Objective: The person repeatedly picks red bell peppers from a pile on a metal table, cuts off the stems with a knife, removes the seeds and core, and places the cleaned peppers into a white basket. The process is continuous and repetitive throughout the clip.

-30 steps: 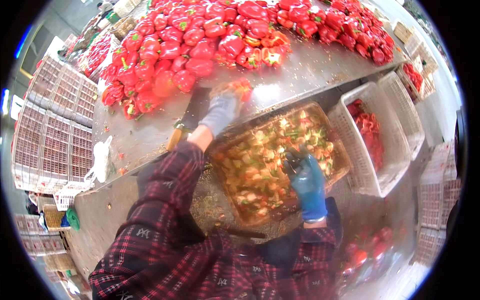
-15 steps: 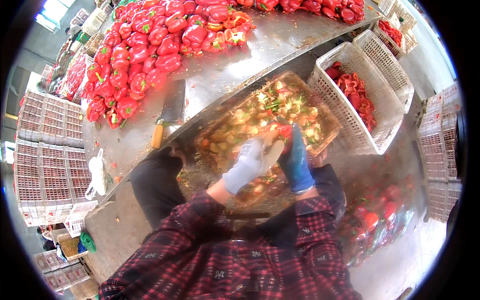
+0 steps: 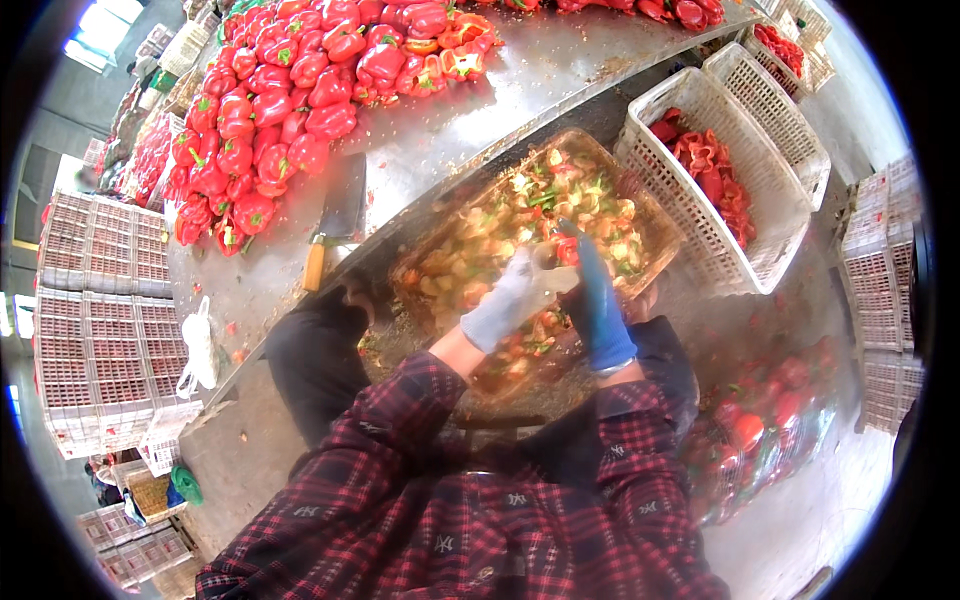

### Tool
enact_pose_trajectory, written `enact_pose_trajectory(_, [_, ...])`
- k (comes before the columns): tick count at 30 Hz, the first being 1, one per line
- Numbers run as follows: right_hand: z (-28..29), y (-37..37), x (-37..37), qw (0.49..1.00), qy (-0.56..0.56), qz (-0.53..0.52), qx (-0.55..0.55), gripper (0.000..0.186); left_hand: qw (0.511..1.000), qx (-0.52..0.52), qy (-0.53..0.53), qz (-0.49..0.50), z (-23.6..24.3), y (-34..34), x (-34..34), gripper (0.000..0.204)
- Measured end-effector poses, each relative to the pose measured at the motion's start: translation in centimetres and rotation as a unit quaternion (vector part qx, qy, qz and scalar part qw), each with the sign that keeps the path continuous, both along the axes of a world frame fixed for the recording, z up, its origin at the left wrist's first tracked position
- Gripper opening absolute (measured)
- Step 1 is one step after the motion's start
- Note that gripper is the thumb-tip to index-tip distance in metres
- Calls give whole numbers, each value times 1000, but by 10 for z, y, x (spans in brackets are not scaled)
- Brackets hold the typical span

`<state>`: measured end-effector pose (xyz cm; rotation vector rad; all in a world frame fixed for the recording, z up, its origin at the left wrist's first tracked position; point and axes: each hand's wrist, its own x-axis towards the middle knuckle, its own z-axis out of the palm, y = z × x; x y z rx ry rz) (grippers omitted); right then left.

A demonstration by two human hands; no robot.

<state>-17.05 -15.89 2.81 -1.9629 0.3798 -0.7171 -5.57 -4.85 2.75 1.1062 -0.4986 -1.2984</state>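
Note:
My left hand (image 3: 505, 305), in a pale glove with stained fingertips, is over the brown tray with its fingers stretched toward the other hand. My right hand (image 3: 600, 310), in a blue glove, is beside it, fingers pointing away from me. A red bell pepper piece (image 3: 567, 252) shows at the right hand's fingers, seemingly held there and partly hidden. Beneath both hands is the shallow tray (image 3: 655, 225), full of pale pepper cores (image 3: 530, 205) and green stems. A cleaver (image 3: 343, 205) with a wooden handle lies on the metal table, away from both hands.
Whole red bell peppers (image 3: 270, 105) are heaped on the metal table (image 3: 460, 125). White plastic crates (image 3: 690, 240) at the right hold red pepper pieces. A clear bag of peppers (image 3: 760, 430) is near my right leg. Stacked crates (image 3: 110, 320) stand left.
My left hand's fingers have spread and drawn slightly away from the pepper piece. The whole view has shifted a little; the right hand stays over the tray.

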Motion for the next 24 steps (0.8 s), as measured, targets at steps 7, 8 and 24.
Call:
enact_pose_trajectory(7, [-7, 6, 4, 940, 19, -30, 338, 41, 884, 140, -444, -29, 3, -19, -2, 34])
enact_pose_trajectory(8, [-10, 12, 8, 926, -28, -41, 374, 36, 835, 145, -529, -35, 25, -18, -3, 34])
enact_pose_trajectory(24, [-23, 16, 20, 908, 35, -63, 414, 36, 828, 195, -513, -118, -24, -7, 4, 33])
